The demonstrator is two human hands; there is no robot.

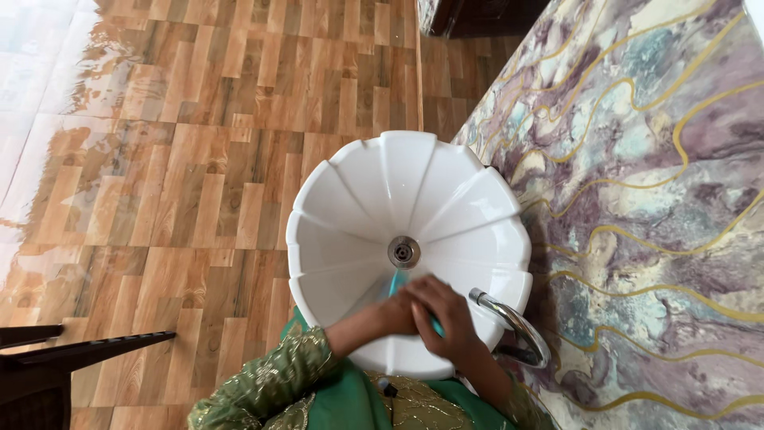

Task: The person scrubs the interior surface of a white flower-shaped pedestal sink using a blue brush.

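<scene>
A white scalloped washbasin (pixel 374 199) with a metal drain (pixel 403 252) at its centre fills the middle of the head view. Both my hands are inside its near part, pressed together just below the drain. My right hand (pixel 448 314) lies over a small teal object (pixel 399 280), only its tip showing near the drain. My left hand (pixel 395 312) touches the right one from the left, fingers closed against it; what it grips is hidden. A chrome tap (pixel 513 322) curves over the basin rim to the right of my hands.
A wall of purple, teal and gold marbled tiles (pixel 637 199) runs along the right. Glossy wood-pattern floor tiles (pixel 199 159) spread to the left. A dark chair arm (pixel 64 350) juts in at the lower left. Dark furniture (pixel 469 16) stands at the top.
</scene>
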